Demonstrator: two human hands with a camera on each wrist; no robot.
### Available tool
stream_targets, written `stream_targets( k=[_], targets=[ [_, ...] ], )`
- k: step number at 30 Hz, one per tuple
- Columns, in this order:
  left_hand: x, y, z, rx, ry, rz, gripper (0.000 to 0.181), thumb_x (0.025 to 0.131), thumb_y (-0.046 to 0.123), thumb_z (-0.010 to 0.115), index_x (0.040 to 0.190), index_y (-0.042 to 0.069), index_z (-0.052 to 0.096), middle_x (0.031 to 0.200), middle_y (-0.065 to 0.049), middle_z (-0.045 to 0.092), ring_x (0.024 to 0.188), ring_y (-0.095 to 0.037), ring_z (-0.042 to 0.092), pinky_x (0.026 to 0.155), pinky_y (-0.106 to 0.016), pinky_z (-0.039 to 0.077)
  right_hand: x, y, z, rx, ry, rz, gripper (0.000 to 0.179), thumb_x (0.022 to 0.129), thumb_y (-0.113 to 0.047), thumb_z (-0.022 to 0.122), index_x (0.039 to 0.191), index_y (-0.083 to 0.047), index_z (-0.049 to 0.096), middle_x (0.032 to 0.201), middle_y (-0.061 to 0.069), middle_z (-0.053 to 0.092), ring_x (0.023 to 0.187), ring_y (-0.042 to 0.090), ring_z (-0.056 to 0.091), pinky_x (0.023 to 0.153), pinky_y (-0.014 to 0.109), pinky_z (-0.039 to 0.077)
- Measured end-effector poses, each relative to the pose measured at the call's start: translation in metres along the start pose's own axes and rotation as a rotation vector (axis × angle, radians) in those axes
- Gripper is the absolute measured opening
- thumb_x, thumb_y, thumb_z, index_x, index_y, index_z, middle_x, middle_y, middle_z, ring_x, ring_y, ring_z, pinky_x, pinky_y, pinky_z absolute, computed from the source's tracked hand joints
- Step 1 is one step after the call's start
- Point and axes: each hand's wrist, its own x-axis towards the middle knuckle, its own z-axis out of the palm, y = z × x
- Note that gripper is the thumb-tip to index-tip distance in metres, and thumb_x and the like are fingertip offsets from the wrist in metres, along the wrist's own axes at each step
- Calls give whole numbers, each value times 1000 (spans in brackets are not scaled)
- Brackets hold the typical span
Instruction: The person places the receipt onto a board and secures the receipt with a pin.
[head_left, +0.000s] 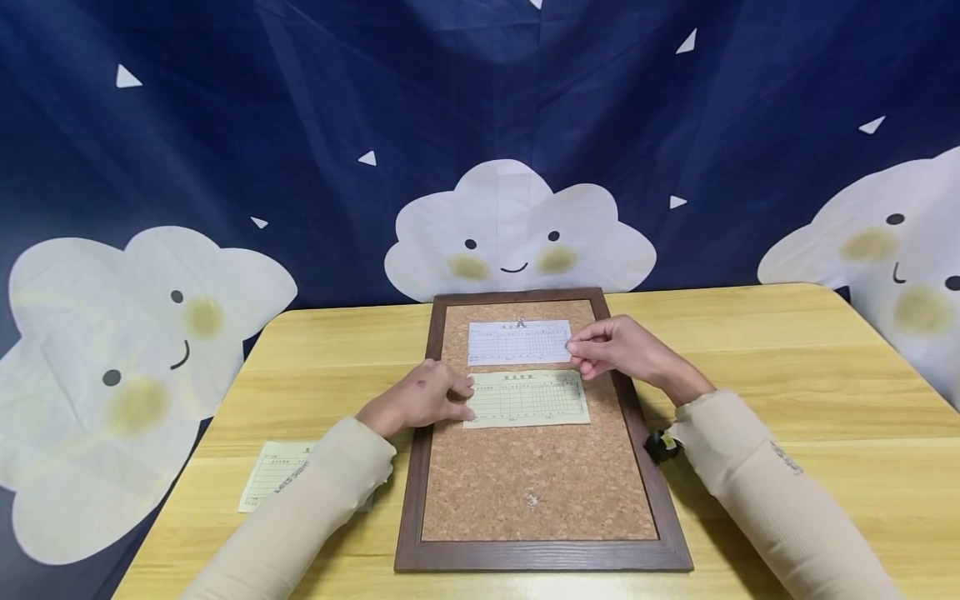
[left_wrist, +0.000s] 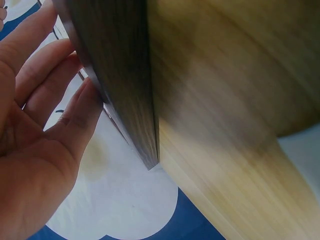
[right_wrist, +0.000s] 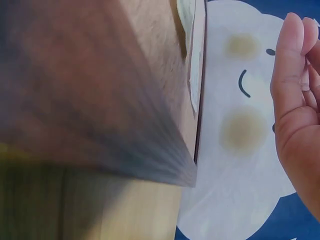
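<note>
A cork board (head_left: 540,467) in a brown frame (head_left: 543,556) lies on the wood-grained table (head_left: 810,358), carrying two printed paper slips. The white slip (head_left: 517,343) is near the far end, with a small clear piece (head_left: 521,322) at the middle of its upper edge. The pale green slip (head_left: 525,404) lies just below it, nearer the person, slightly tilted and a little wider.

The left hand (head_left: 423,396) reaches in over the frame's left side — its fingers and thumb are apart, their tips touching the left edge of the pale green slip. The right hand (head_left: 615,346) is at the right edge of the white slip, thumb and forefinger together; whether anything is pinched between them, I cannot tell.

Nearer the person, a small shiny cluster (head_left: 532,500) sits on the bare cork. Left of the frame, a third slip (head_left: 268,475) lies on the table, partly hidden by the left sleeve (head_left: 330,483). A small black object (head_left: 662,447) shows beside the cuff of the right sleeve (head_left: 757,475). Behind the table hangs a dark blue cloth (head_left: 315,92) — printed with smiling white clouds (head_left: 517,204) and small white triangles.
</note>
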Motion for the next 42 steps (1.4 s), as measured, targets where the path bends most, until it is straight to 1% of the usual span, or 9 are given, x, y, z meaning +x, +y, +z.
stream_targets(
  k=[6, 9, 14, 18, 21, 27, 34, 40, 42],
  targets=[
    [0, 0, 0, 5, 5, -1, 38, 83, 18, 83, 114, 0, 74, 123, -13, 67, 122, -29, 61, 103, -40, 47, 6, -2, 3, 22, -37, 21, 31, 100, 0, 56, 119, 25, 54, 91, 18, 70, 69, 9, 66, 72, 30, 60],
    [1, 0, 0, 6, 5, -2, 37, 83, 19, 83, 114, 0, 74, 123, -13, 67, 122, -29, 60, 103, -40, 47, 8, -4, 6, 27, -52, 28, 31, 100, 1, 55, 120, 25, 54, 92, 18, 69, 69, 10, 66, 73, 30, 60],
    [1, 0, -1, 16, 3, -5, 38, 83, 19, 83, 114, 1, 74, 123, -12, 68, 122, -28, 60, 105, -41, 45, 13, -5, 14, 27, -68, 41, 31, 100, 1, 56, 120, 24, 55, 92, 18, 69, 69, 10, 66, 73, 30, 60],
    [1, 0, 0, 8, -2, -27, 38, 83, 19, 83, 115, 1, 74, 124, -11, 67, 123, -28, 59, 107, -41, 44, 16, -5, 20, 22, -80, 63, 30, 100, 0, 57, 120, 23, 55, 93, 19, 69, 69, 10, 65, 73, 30, 60],
    [2, 0, 0, -3, -4, -36, 37, 83, 19, 83, 115, 2, 74, 125, -11, 67, 124, -28, 59, 106, -40, 44, 18, -6, 24, 19, -77, 75, 30, 100, -1, 58, 120, 21, 57, 93, 18, 70, 68, 9, 65, 72, 29, 60],
    [1, -1, 0, -5, -2, -18, 38, 83, 19, 83, 115, 1, 74, 124, -11, 67, 123, -27, 60, 106, -41, 44, 22, -5, 32, 36, -92, 94, 29, 98, 0, 59, 118, 22, 57, 88, 14, 70, 67, 9, 65, 70, 30, 60],
    [0, 0, -1, -24, -6, -19, 38, 83, 18, 83, 115, 0, 74, 125, -13, 67, 123, -28, 59, 106, -42, 44, 24, -6, 36, 62, -88, 128, 27, 98, 1, 60, 117, 20, 59, 91, 19, 69, 66, 10, 65, 68, 29, 60],
    [1, 0, 1, -24, -6, -42, 38, 83, 18, 83, 115, 1, 74, 125, -11, 66, 124, -26, 59, 105, -39, 45, 26, -7, 37, 63, -133, 151, 25, 99, 2, 56, 117, 20, 58, 94, 20, 69, 69, 11, 65, 72, 30, 60],
    [1, 0, 1, -25, -3, -39, 38, 83, 18, 84, 115, 1, 74, 125, -11, 67, 124, -26, 59, 105, -39, 45, 27, -6, 38, 65, -149, 163, 24, 100, 4, 54, 117, 20, 58, 94, 19, 68, 70, 11, 65, 74, 30, 60]
  ],
)
